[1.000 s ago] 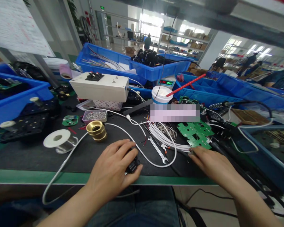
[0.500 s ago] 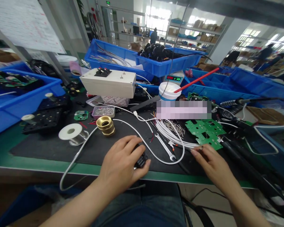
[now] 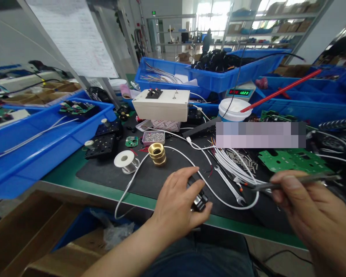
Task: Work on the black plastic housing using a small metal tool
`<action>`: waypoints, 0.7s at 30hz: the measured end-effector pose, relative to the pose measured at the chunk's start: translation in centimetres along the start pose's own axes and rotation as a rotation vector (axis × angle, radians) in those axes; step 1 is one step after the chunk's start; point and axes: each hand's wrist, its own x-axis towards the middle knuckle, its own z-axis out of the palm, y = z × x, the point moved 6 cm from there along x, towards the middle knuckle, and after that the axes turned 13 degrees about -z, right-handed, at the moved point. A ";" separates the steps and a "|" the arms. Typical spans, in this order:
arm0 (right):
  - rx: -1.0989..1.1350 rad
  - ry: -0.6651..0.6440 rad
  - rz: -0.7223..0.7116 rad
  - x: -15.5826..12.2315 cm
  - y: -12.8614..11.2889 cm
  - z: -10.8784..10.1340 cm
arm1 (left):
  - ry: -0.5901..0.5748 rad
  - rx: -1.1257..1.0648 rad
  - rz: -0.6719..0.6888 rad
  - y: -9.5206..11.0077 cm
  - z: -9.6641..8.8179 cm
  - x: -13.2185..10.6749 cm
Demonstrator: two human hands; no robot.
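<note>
My left hand (image 3: 180, 200) is closed around a small black part (image 3: 201, 201) with a shiny metal face, near the front edge of the bench. The fingers cover much of it. In my right hand (image 3: 308, 207) is a pair of tweezers (image 3: 266, 186), slim and dark grey, with the thin end pointing left. Below that end lie an open-end wrench (image 3: 230, 185) and a bundle of white cables (image 3: 233, 165). A brass fitting (image 3: 157, 154) stands beyond my left hand, beside a solder spool (image 3: 125, 161).
Green circuit boards (image 3: 294, 159) lie at the right. Behind are a white tub (image 3: 235, 109) with a red stick, a beige switch box (image 3: 161, 105) and blue bins (image 3: 164, 69). A white cable (image 3: 129, 186) loops over the bench's front edge. Black housings (image 3: 102, 144) sit at the left.
My right hand has lifted off the mat and come nearer, now with the tweezers plainly in its fingers. My left hand keeps hold of the black part. The view has turned left.
</note>
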 end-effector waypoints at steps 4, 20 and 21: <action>0.122 -0.202 -0.172 1.3 -4.1 6.4 | 0.073 -0.084 -0.122 -0.9 0.3 -0.6; 0.779 -0.281 0.575 0.9 -0.2 13.2 | 0.136 -0.169 -0.205 -1.8 0.8 -1.9; 0.747 -0.209 0.533 1.1 -0.4 12.6 | 0.134 -0.168 -0.201 -1.8 0.8 -2.0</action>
